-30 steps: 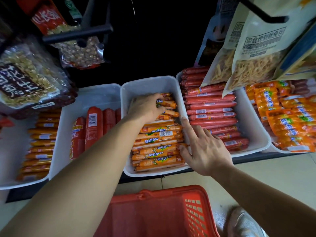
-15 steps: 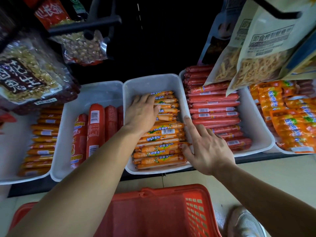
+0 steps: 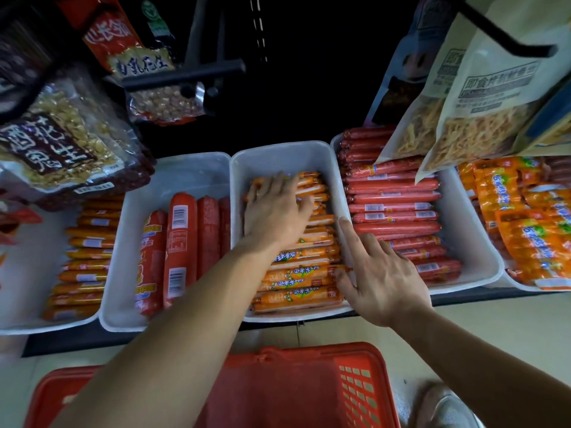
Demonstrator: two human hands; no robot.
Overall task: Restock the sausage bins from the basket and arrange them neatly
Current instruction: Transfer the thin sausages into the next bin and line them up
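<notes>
Orange sausages (image 3: 296, 273) lie crosswise, stacked in the mid white bin (image 3: 278, 159) on the shelf, dead centre. My L grip (image 3: 275, 211) lies flat on the far rows, fingers straight. R grip (image 3: 383, 279) is spread at the bin's 3 o'clock wall, thumb touching sausage ends, index finger along the rim. Thin red sausages (image 3: 395, 208) fill the next bin at 3 o'clock, fat red sausages (image 3: 179, 242) at 9. Red basket (image 3: 309, 384) at 6, below my arms.
</notes>
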